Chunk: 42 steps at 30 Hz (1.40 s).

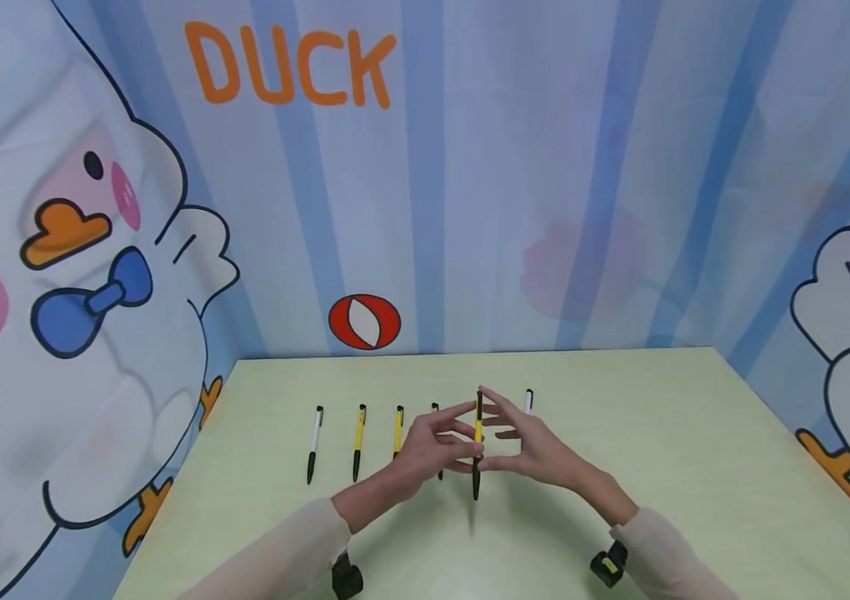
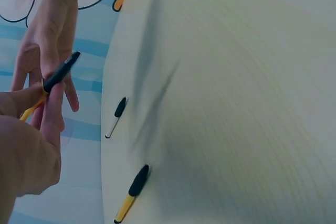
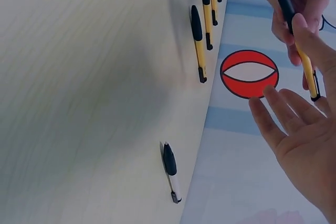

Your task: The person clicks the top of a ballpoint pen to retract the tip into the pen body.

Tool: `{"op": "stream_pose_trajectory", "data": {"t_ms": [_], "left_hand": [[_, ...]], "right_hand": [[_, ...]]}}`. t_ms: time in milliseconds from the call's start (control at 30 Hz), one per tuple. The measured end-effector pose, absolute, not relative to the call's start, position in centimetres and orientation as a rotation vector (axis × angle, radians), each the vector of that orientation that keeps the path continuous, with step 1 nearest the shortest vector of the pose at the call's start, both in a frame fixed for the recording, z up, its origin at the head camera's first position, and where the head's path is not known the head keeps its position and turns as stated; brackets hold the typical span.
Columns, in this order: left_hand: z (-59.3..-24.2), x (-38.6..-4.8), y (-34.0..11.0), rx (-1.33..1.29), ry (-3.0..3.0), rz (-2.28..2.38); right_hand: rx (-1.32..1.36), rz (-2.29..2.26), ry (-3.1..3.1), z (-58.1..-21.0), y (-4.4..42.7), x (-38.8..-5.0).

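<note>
A yellow pen with a black grip (image 1: 478,427) is held upright above the table, its black tip end down. My left hand (image 1: 431,446) pinches it from the left; in the left wrist view the left thumb and a finger (image 2: 52,114) close on it near the black grip. My right hand (image 1: 542,446) is at the pen's right side, fingers spread and fairly straight. The right thumb touches the barrel, and the index fingertip is at the pen's top end. Behind the hands, a yellow pen (image 1: 435,407) on the table is partly hidden.
Left of the hands lie a white pen (image 1: 316,437) and two yellow pens (image 1: 360,433), (image 1: 398,425) in a row. Another white pen (image 1: 529,400) lies behind the right hand. A printed duck curtain (image 1: 500,167) hangs behind the table's far edge (image 1: 620,351).
</note>
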<state>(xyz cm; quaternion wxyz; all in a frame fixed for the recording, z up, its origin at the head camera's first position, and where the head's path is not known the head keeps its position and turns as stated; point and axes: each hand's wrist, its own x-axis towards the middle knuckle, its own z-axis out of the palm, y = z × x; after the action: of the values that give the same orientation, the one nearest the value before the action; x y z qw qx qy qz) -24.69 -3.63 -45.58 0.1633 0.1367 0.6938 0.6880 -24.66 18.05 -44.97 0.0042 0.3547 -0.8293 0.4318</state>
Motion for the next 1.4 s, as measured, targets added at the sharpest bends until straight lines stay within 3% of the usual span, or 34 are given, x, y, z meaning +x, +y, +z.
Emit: {"op": "stream_pose_trajectory", "data": {"t_ms": [733,1400], "left_hand": [[-45.3,-25.3,-3.4,0.344,1.973,1.936],[-46.0,-27.2,-3.2,0.171,2.088,1.905]], "right_hand": [[1.088,1.344,-2.658,-45.0,19.1,-25.0],[0.954,1.271,-2.690,-46.6,24.0,-24.8]]}}
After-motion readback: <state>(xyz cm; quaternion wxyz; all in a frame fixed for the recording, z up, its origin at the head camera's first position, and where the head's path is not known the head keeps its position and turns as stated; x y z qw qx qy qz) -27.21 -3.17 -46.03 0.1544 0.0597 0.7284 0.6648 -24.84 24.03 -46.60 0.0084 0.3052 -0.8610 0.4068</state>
